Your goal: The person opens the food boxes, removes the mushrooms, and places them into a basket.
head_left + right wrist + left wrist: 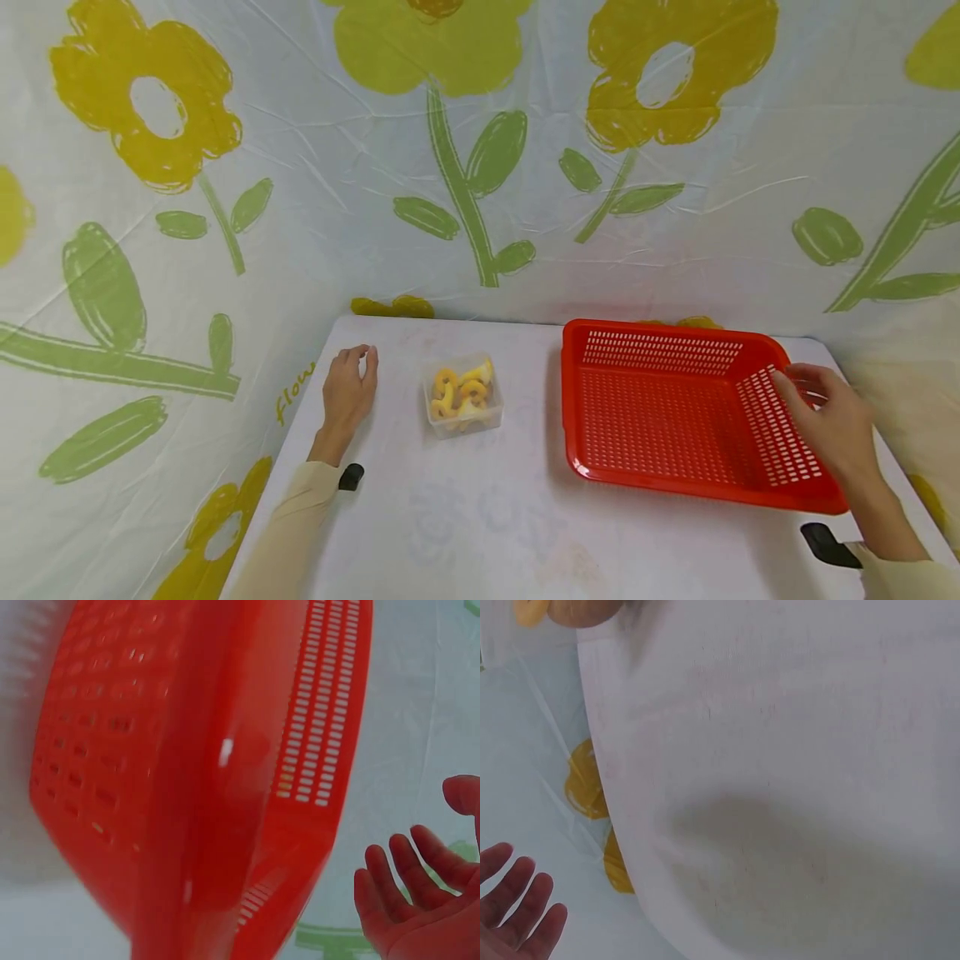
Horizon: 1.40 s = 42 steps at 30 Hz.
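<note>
My left hand (351,392) is above the left side of the white table, to the left of a small clear plastic box (480,422). Its fingers (531,904) are loosely bent and hold nothing. Inside the box lie several yellow-orange curved and ring-shaped pieces (473,390); their kind is unclear. A red plastic basket (660,429) with slotted walls stands on the right half of the table, with nothing in it. Over its right rim is my right hand (836,425). In the right wrist view, the relaxed fingers (409,870) are apart from the basket and grip nothing.
A white cloth (315,208) printed with yellow flowers and green stems hangs behind and beside the white table (525,467). The table's rounded far left corner shows in the left wrist view. Each wrist carries a small black device (351,477).
</note>
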Motion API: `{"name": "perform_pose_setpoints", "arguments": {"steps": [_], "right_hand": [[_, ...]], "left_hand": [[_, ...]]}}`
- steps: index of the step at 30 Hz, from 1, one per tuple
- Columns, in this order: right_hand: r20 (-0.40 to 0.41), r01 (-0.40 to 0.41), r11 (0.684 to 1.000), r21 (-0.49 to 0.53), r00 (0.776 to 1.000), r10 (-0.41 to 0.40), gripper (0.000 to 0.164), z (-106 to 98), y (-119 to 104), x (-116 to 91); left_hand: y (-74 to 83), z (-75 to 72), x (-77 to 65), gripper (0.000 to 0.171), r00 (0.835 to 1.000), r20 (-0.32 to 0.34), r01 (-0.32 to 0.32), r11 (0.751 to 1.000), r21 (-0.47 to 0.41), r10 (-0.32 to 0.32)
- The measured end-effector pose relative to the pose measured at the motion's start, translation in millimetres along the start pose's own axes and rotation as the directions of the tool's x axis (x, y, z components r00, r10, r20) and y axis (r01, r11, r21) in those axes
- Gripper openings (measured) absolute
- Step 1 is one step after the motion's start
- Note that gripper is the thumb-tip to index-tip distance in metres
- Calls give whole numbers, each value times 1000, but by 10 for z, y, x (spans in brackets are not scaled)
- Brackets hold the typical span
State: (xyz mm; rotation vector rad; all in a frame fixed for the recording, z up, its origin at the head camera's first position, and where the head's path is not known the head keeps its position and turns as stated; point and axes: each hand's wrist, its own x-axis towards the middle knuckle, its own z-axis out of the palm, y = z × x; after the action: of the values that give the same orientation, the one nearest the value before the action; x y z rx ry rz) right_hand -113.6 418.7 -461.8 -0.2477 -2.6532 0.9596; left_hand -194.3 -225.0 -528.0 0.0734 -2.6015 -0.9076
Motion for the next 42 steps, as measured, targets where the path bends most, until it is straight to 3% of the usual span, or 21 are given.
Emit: {"name": "perform_pose_setpoints", "arguments": {"steps": [18, 33, 42], "right_hand": [[73, 66, 996, 56, 995, -70, 46, 250, -423, -92], [125, 129, 986, 103, 982, -142, 44, 517, -707, -172], [174, 152, 976, 154, 968, -178, 43, 710, -899, -230]], "left_hand": [[283, 336, -211, 42, 998, 45, 51, 985, -167, -44], [498, 561, -334, 34, 992, 79, 124, 912, -392, -102], [514, 640, -422, 35, 985, 116, 165, 866, -472, -125]]}}
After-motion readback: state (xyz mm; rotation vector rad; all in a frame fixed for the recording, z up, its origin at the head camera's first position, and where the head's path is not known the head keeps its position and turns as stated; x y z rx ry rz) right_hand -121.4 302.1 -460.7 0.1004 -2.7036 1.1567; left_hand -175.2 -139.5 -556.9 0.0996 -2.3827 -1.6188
